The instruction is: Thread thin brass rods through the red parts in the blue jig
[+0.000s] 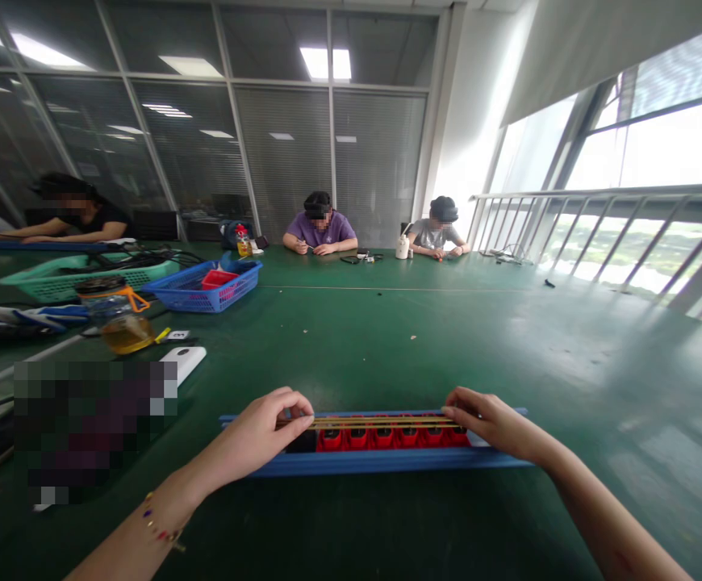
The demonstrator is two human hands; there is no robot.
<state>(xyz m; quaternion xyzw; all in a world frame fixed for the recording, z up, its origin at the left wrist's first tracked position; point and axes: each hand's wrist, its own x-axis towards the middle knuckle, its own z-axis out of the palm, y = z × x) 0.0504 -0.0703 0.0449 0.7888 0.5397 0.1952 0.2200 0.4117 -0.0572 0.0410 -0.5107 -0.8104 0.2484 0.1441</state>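
Blue, long and narrow, the tray [399, 463] lies crosswise on the green table [387, 347], at the near side, right in front of the person. From where I stand I see a row of red cups [384, 440] inside it, side by side, each with something dark in it that is too small to make out. Above them, running left to right, are several thin brown strips [381, 423]. The left hand [265, 426] pinches their left end between thumb and curled fingers; the right hand [485, 415] grasps the other end the same way. Whether the strips are stiff or stretchy I cannot tell.

What worries me is the pinch itself: it looks light, so if either thumb eases, that end could drop among the cups, or the bundle could fan apart. Should one hand rise or pull more than the other, the strips would likely slant and slide out of the weaker grip. A low knuckle might also catch a cup or a tray wall and nudge the row askew. The jar [126, 332] and the blue basket [209, 300], on the far left, stand well apart from the hands, so a knock there seems unlikely.
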